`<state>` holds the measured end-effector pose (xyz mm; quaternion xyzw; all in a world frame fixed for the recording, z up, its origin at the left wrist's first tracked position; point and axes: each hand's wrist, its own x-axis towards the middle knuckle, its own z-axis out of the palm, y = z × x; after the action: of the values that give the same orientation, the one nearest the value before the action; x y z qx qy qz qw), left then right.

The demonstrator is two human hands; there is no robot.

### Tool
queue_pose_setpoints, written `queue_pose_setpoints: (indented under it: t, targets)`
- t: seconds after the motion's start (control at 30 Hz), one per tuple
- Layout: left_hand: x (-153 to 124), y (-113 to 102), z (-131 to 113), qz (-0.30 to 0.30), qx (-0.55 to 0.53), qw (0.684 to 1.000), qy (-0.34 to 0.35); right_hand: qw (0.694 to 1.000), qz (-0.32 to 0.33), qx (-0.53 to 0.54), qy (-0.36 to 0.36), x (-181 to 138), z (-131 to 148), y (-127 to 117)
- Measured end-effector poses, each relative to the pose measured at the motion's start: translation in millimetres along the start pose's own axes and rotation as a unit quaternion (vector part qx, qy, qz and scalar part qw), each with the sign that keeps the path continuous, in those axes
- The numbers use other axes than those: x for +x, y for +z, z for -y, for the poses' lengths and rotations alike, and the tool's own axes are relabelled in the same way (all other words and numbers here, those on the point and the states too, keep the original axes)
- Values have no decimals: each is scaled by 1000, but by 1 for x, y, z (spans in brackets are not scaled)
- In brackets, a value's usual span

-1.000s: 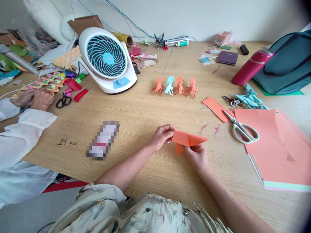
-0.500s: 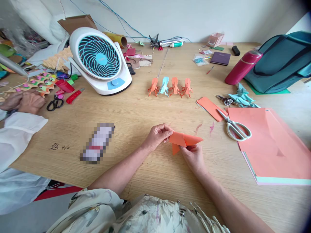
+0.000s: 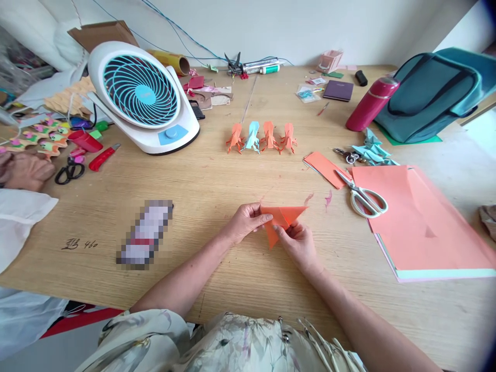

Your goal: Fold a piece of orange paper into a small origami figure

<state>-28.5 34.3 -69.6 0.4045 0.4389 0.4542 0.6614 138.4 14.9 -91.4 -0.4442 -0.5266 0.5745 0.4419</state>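
Far to the left of the grip, at the table edge, a co-worker's hand (image 3: 24,170) rests fisted on the wood, w/ a white sleeve (image 3: 19,217) below it; black scissors (image 3: 68,172) and a red cutter (image 3: 102,157) lie just right of that hand. Up-left of the grip stands a white fan (image 3: 141,98) w/ blue blades, tilted back. Left of the grip, a blurred flat item (image 3: 144,233) lies on the table (image 3: 217,175). The left hand (image 3: 245,222) comes in from lower left, forearm low over the wood, wrist bent a bit, thumb and fingers closed on the left corner of the orange folded paper (image 3: 282,219). The paper is held just above the table, in front of the person, centre of view, a triangle shape w/ one point hanging down. The right hand (image 3: 297,242) comes from lower right, palm turned up and inward, fingers pinched on the paper's lower middle part, approx. under the top edge; both hands have firm hold, fingertips near each other. Beyond the grip, a row of four small paper figures (image 3: 261,138) stands, three orange and one light blue. Right of the grip lie white-handled scissors (image 3: 362,194), partly on a stack of orange sheets (image 3: 418,222). Further up-right a red bottle (image 3: 371,103) lies against a teal bag (image 3: 430,93).
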Motion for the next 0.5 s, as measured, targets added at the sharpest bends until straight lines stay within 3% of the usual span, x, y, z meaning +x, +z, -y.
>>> queue_pose_setpoints:
  t: [0.23, 0.5]
  targets:
    - [2, -4, -2, -34, -47, 998, 4, 1000, 17, -20, -9, -2, 3, -2]
    - [0, -4, -3, 24, 6, 1000, 5, 993, -6, -110, -43, -3, 3, -6]
